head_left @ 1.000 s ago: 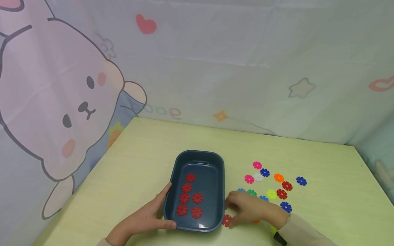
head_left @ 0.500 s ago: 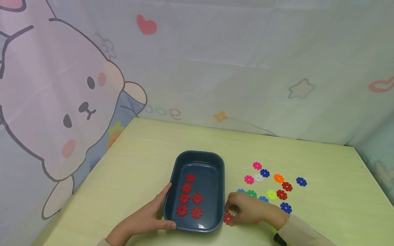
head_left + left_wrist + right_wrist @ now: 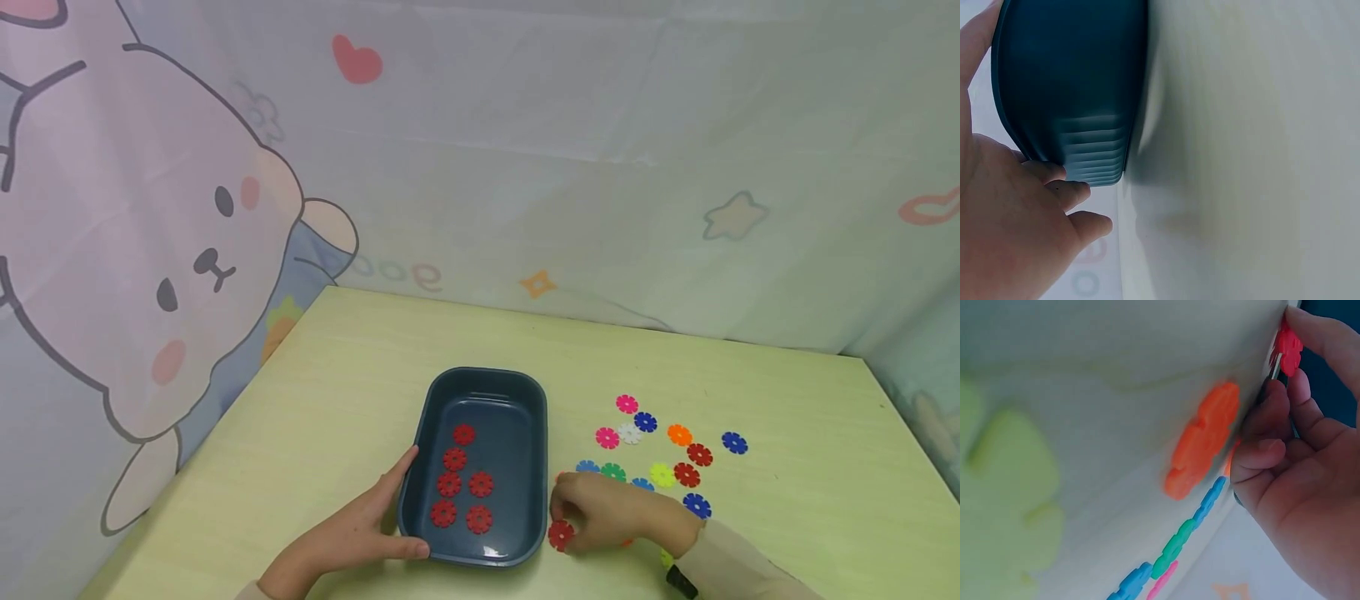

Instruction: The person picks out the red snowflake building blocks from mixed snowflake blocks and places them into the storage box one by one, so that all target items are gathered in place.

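My left hand (image 3: pixel 356 527) holds the near left side of a dark blue tray (image 3: pixel 487 379). Its thumb lies at the near rim corner, and in the left wrist view its other fingers touch the outer wall. Several red notched plastic discs (image 3: pixel 480 483) lie inside, mostly in the tray's left half. Just right of the tray, my right hand (image 3: pixel 603 510) pinches another red notched disc (image 3: pixel 560 535) between thumb and finger; the right wrist view shows that red disc (image 3: pixel 1290 349) at the fingertips. An orange disc (image 3: pixel 1204 442) lies on the table beside this hand.
More notched discs lie scattered on the pale table right of the tray: pink (image 3: pixel 627 404), white (image 3: pixel 630 433), dark blue (image 3: pixel 735 442), red (image 3: pixel 700 454), yellow (image 3: pixel 662 475) and green (image 3: pixel 613 472). A printed curtain (image 3: pixel 480 167) hangs behind the table.
The red disc at my right fingertips has shifted slightly right, away from the tray, and turned a little. My left hand and the tray stay put.
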The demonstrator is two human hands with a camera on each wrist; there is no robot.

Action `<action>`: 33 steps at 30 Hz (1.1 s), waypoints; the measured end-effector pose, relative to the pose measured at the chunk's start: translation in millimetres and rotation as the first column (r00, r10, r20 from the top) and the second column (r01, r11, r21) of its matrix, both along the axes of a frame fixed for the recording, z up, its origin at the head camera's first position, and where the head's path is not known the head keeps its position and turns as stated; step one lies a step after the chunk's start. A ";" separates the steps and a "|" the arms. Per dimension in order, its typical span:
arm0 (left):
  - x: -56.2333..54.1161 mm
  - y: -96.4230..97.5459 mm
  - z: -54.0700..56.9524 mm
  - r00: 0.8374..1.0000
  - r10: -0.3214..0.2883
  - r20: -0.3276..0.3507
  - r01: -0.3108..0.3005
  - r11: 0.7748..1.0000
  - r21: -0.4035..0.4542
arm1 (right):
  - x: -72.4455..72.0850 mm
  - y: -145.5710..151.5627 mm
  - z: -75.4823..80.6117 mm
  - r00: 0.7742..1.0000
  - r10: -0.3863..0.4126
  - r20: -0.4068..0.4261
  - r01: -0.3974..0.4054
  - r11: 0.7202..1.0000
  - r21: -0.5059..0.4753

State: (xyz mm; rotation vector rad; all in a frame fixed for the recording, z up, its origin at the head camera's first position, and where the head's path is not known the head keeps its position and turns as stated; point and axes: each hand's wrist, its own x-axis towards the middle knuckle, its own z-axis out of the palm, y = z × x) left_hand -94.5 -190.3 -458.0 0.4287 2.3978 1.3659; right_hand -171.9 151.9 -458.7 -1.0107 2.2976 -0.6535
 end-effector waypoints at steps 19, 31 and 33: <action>0.8 -0.1 0.7 1.000 0.011 0.012 -0.011 1.000 -0.011 | 0.7 6.2 -3.2 1.000 0.022 0.015 -0.021 0.998 -0.067; 0.0 -0.3 -0.6 1.000 0.005 0.005 -0.005 1.000 -0.014 | -7.6 22.6 0.6 0.992 0.088 0.092 -0.070 0.979 -0.190; 0.0 -0.4 -0.6 1.000 0.003 0.001 -0.003 1.000 -0.017 | -9.9 25.0 3.0 0.991 0.103 0.088 -0.084 0.977 -0.196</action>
